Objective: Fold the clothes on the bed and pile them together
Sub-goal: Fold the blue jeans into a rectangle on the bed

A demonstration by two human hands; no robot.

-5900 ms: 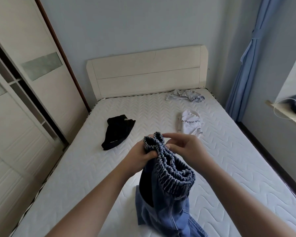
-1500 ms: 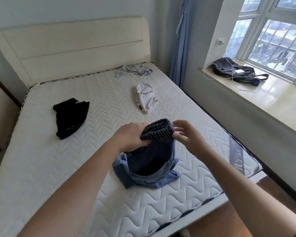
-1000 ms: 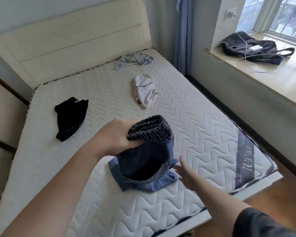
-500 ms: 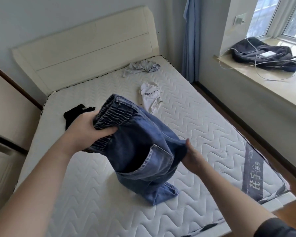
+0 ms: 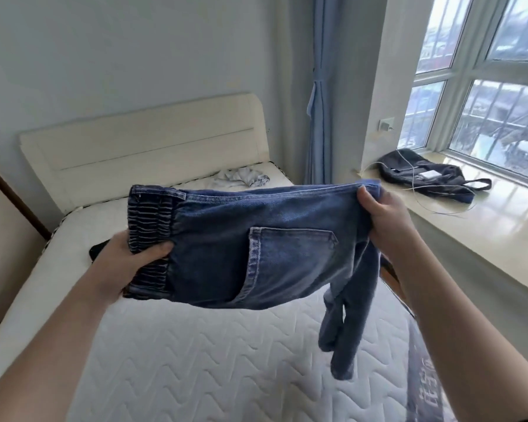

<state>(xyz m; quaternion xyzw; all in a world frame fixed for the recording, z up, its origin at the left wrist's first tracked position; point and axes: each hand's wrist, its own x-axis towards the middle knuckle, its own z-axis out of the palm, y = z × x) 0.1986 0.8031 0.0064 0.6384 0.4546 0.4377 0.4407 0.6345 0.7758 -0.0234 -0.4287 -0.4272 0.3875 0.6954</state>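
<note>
While the left hand (image 5: 125,263) grips the gathered elastic waistband and the right hand (image 5: 381,208) pinches the seam further along, the blue jeans (image 5: 256,239) hang stretched sideways between them, lifted clear above the bed (image 5: 195,360), back pocket facing the camera, legs drooping below the right hand. Near the headboard (image 5: 141,147) lies a crumpled pale garment (image 5: 241,178); a dark bag (image 5: 430,175) rests on the windowsill (image 5: 485,223).

Both forearms are bare to the frame's edge; left hand (image 5: 125,263) and right hand (image 5: 384,214) wear no rings or gloves.
</note>
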